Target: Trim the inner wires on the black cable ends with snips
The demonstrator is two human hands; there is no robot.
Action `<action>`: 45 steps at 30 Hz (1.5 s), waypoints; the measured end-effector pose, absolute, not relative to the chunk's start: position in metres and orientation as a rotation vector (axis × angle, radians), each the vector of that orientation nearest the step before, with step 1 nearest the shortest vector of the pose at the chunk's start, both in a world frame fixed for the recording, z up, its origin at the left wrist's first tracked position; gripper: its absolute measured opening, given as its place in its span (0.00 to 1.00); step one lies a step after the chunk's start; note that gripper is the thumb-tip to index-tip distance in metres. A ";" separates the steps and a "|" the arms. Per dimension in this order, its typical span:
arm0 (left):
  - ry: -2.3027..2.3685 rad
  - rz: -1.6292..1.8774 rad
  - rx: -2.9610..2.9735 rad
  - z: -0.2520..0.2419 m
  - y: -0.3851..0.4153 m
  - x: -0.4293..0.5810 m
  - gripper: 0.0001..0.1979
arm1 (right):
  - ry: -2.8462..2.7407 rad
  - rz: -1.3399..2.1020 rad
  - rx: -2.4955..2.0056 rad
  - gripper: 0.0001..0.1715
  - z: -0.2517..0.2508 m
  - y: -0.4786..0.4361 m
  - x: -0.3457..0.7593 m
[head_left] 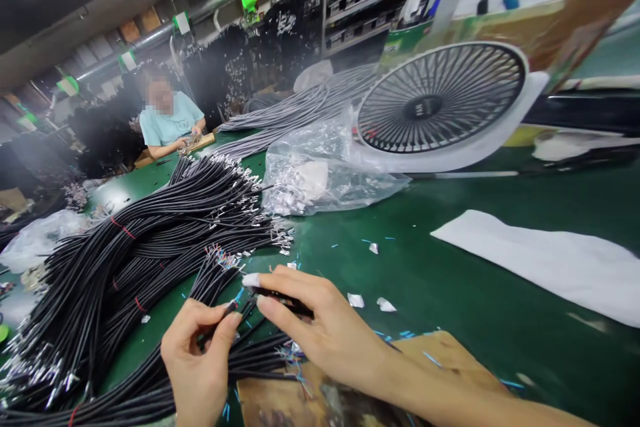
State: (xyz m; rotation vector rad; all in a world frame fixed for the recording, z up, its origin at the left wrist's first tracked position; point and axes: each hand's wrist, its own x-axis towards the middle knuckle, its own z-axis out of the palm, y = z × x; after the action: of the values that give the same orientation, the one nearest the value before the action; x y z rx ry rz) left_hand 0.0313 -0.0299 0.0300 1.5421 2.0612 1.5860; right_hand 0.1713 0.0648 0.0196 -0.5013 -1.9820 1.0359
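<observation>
My left hand (197, 353) is closed, with thumb and fingertips pinching a black cable (231, 307) close to its end. Thin blue wires (240, 294) stick out of that end. In my right hand (320, 323) is a slim black hand tool (287, 301), its tip right at the wires; its exact kind is partly hidden by the fingers. A white covering sits on one right fingertip. Just beyond the hands lies a bunch of black cables with coloured wire ends (220, 260). More cables with bare coloured ends (265, 357) lie beneath my wrists.
Large bundles of black cable (135, 233) with silvery ends fill the left. A clear plastic bag (320, 180) and a fan (425, 107) stand behind. White paper (540, 260) lies right, a brown board (273, 400) in front. Across the green table (400, 227) sits another person (173, 121).
</observation>
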 end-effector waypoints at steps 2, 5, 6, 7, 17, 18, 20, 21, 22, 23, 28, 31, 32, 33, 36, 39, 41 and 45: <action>2.101 1.607 1.563 0.031 -0.031 0.034 0.09 | -1.994 1.050 -0.484 0.17 0.020 0.063 0.171; 2.132 1.630 1.602 0.031 -0.032 0.036 0.08 | -1.995 1.082 -0.486 0.22 0.021 0.063 0.170; 2.135 1.636 1.617 0.031 -0.032 0.036 0.08 | -1.993 1.093 -0.484 0.23 0.021 0.063 0.170; 2.137 1.641 1.632 0.031 -0.033 0.037 0.08 | -1.991 1.103 -0.481 0.24 0.022 0.063 0.170; 2.099 1.712 1.798 0.032 -0.032 0.038 0.05 | -1.967 1.134 -0.455 0.25 0.024 0.064 0.169; 2.092 1.725 1.819 0.032 -0.032 0.038 0.05 | -1.968 1.135 -0.451 0.25 0.024 0.064 0.169; 2.079 1.749 1.861 0.031 -0.032 0.038 0.04 | -1.973 1.131 -0.448 0.25 0.023 0.064 0.169; 2.073 1.761 1.883 0.031 -0.032 0.038 0.04 | -1.976 1.125 -0.451 0.26 0.023 0.064 0.170; 2.067 1.772 1.906 0.031 -0.031 0.038 0.04 | -1.980 1.117 -0.455 0.26 0.023 0.064 0.170; 2.061 1.782 1.930 0.031 -0.031 0.038 0.04 | -1.984 1.108 -0.460 0.26 0.023 0.064 0.170; 2.035 1.814 2.051 0.030 -0.030 0.038 0.05 | -1.993 1.061 -0.459 0.26 0.022 0.064 0.169; 2.035 1.830 2.110 0.029 -0.031 0.038 0.06 | -1.990 1.035 -0.464 0.26 0.022 0.063 0.170; 2.038 1.834 2.126 0.028 -0.031 0.038 0.07 | -1.992 1.032 -0.466 0.25 0.021 0.063 0.170; 2.041 1.837 2.140 0.028 -0.031 0.038 0.07 | -1.994 1.033 -0.466 0.25 0.021 0.063 0.171; 2.054 1.841 2.173 0.027 -0.030 0.039 0.08 | -1.999 1.051 -0.459 0.24 0.021 0.063 0.171; 2.060 1.845 2.198 0.027 -0.029 0.039 0.08 | -2.000 1.063 -0.466 0.23 0.020 0.063 0.170; 2.059 1.849 2.212 0.027 -0.029 0.039 0.08 | -1.997 1.073 -0.473 0.22 0.020 0.063 0.169; 2.066 1.837 2.232 0.027 -0.030 0.039 0.08 | -1.975 1.151 -0.449 0.22 0.021 0.064 0.169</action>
State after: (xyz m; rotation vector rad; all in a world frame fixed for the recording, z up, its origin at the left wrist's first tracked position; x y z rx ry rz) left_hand 0.0393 -0.0295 0.0270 2.2317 2.0662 1.8371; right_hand 0.1688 0.0638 0.0210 -0.4487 -1.9752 1.1510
